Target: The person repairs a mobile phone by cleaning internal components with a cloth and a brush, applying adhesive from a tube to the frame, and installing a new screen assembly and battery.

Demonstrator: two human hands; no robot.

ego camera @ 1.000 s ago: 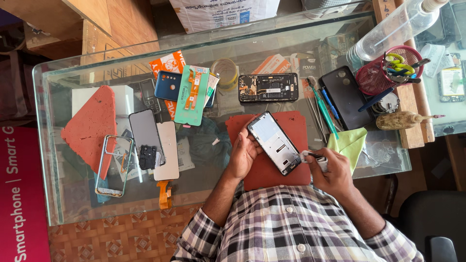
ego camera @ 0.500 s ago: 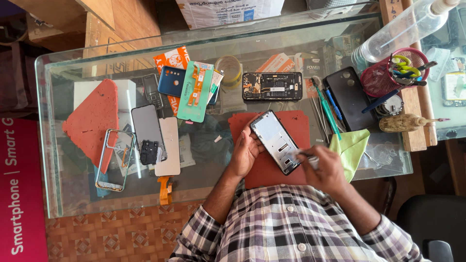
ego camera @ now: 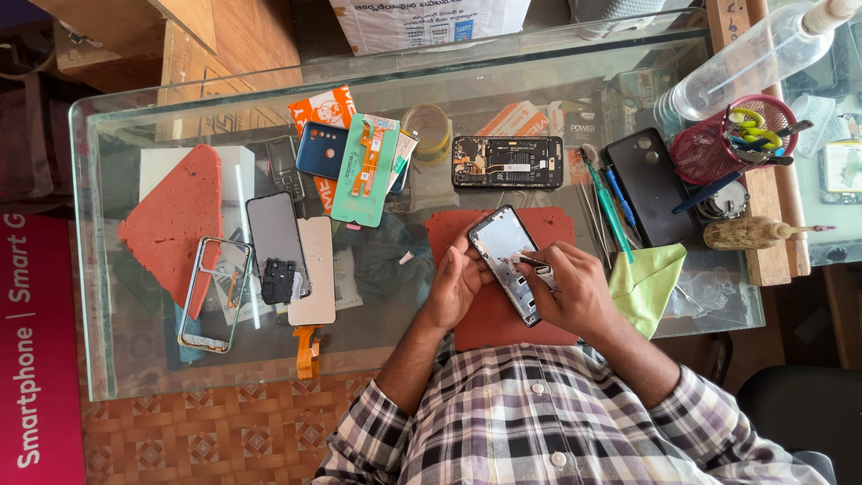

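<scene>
My left hand [ego camera: 458, 280] grips the left edge of an opened phone frame [ego camera: 499, 244], tilted over a dark red work mat [ego camera: 557, 224]. My right hand [ego camera: 575, 287] lies over the lower right part of that frame and pinches a thin dark tool [ego camera: 532, 262] whose tip touches the frame's inside. Both hands are above the glass table [ego camera: 395, 81], close to its near edge.
A disassembled phone body [ego camera: 507, 162] lies beyond the mat. A black back cover [ego camera: 648, 187], green cloth [ego camera: 648, 283], brushes and tweezers [ego camera: 606, 202] sit right. A pink tool basket [ego camera: 732, 139], a spray bottle [ego camera: 750, 63], screens [ego camera: 277, 233], a metal frame [ego camera: 211, 292] and red foam [ego camera: 175, 224] lie around.
My right hand moved up and left from beside the phone frame onto it, bringing the tool's tip onto the inside. The left hand keeps its grip.
</scene>
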